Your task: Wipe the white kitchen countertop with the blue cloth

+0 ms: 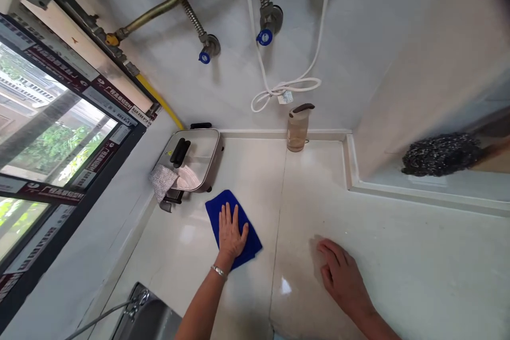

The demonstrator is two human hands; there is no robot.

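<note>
A blue cloth [251, 236] lies flat on the pale tiled countertop [303, 191]. My left hand [231, 231], with a silver bracelet at the wrist, rests palm down on the cloth with its fingers extended. Over the countertop to the right is my right hand [343, 276], its fingers loosely curled and partly apart, and no object shows in it. Whether its fingertips touch the surface is hard to tell.
A lidded electric pan [203, 151] with a grey cloth [162, 181] stands in the back left corner. A brown-tinted bottle [297, 130] is by the back wall. A metal sink [153, 319] lies at lower left. A dark scrubber [442, 155] shows at right.
</note>
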